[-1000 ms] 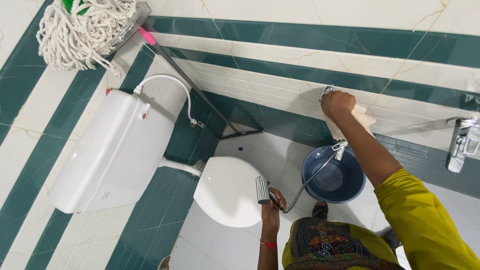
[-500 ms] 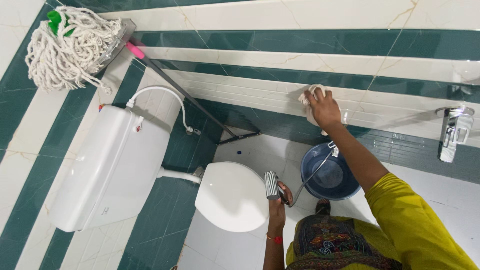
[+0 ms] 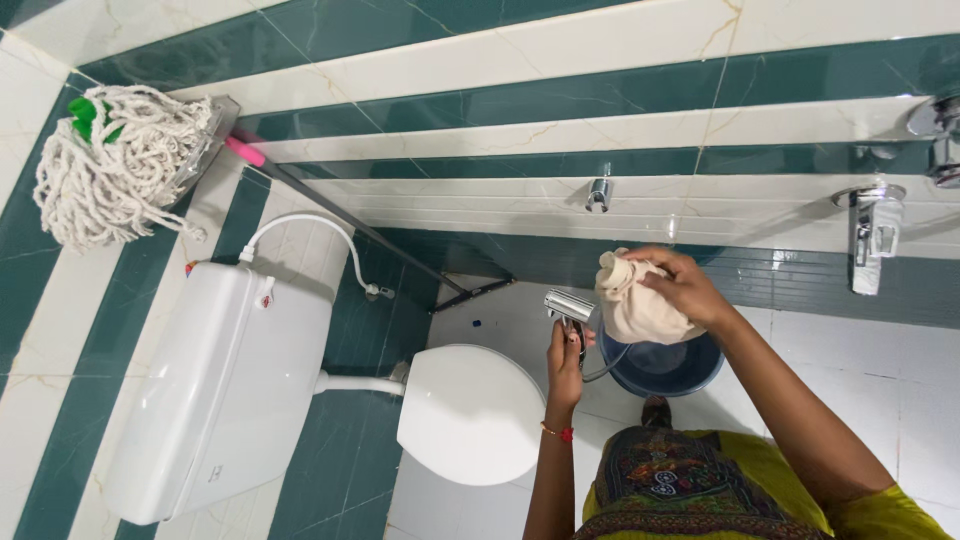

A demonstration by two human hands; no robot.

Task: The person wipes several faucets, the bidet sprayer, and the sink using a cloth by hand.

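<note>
The left hand [image 3: 566, 358] has its fingers clamped on a sprayer [image 3: 567, 304]. The right hand [image 3: 682, 286] grips a cloth [image 3: 632, 303] just beside it, above a blue bucket [image 3: 668, 368]. The toilet lid [image 3: 468, 414] is near on the left. White floor [image 3: 900, 390] lies open on the right; a mop [image 3: 115, 170] leans on the striped wall [image 3: 520, 100].

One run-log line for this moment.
left hand: holds spray nozzle | right hand: holds cream cloth | below: blue bucket

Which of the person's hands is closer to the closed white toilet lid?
Left. The left hand, gripping the chrome spray nozzle, is beside the white toilet lid; the right hand holds a cream cloth farther off.
</note>
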